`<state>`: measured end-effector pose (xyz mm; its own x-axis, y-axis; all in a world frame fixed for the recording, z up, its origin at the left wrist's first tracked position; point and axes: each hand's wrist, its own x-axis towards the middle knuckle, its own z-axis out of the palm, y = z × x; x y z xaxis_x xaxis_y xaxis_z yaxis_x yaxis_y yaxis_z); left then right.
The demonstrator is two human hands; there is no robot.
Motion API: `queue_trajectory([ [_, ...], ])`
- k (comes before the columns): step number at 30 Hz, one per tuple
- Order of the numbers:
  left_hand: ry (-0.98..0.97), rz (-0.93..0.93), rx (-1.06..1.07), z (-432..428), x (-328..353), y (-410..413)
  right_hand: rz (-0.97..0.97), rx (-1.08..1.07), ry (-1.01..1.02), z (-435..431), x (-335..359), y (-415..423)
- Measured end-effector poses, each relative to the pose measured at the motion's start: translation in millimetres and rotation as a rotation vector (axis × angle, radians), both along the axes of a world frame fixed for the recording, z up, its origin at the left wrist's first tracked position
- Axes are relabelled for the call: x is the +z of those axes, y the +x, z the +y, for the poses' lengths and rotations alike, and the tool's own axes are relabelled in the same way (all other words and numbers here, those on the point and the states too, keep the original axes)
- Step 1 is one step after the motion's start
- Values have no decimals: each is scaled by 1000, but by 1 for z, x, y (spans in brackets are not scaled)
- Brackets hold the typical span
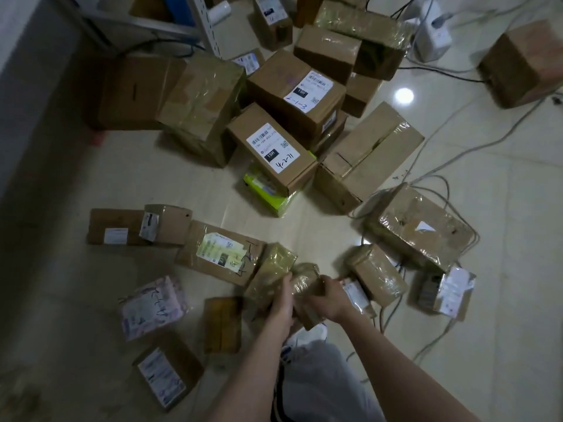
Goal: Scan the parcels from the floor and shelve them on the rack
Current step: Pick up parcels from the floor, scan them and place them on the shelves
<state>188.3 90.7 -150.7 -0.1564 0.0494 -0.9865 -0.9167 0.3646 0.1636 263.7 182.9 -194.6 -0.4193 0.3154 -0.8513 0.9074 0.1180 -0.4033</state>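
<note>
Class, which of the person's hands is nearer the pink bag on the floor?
Left. Both hands grip a taped parcel: the left hand is on the side facing the pink bag, the right hand on the far side.

I see a pale, glossy tiled floor [502, 208] with thin grey cables [475, 141] trailing across the right side. A white device [432, 35] stands at upper right, and a white roll [221, 9] lies at top centre.

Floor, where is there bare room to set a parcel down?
Bare tile lies between the green parcel, the flat box and the taped box. More lies left, below the leaning box. It is crowded at the pile and where the left hand and right hand grip a parcel; cables cross the right.
</note>
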Motion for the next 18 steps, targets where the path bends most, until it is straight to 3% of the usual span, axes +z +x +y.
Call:
queue_trajectory([
  [4, 23, 69, 30, 8, 42, -3, 162, -276, 47, 5, 43, 5],
  [8, 65, 141, 158, 18, 124, -10, 376, -482, 134, 12, 151, -5],
  [12, 119, 244, 291, 29, 235, -21, 577, -499, 253, 19, 280, -21],
  [18, 166, 375, 427, 43, 401, -25, 675, -524, 326, 22, 475, -40],
])
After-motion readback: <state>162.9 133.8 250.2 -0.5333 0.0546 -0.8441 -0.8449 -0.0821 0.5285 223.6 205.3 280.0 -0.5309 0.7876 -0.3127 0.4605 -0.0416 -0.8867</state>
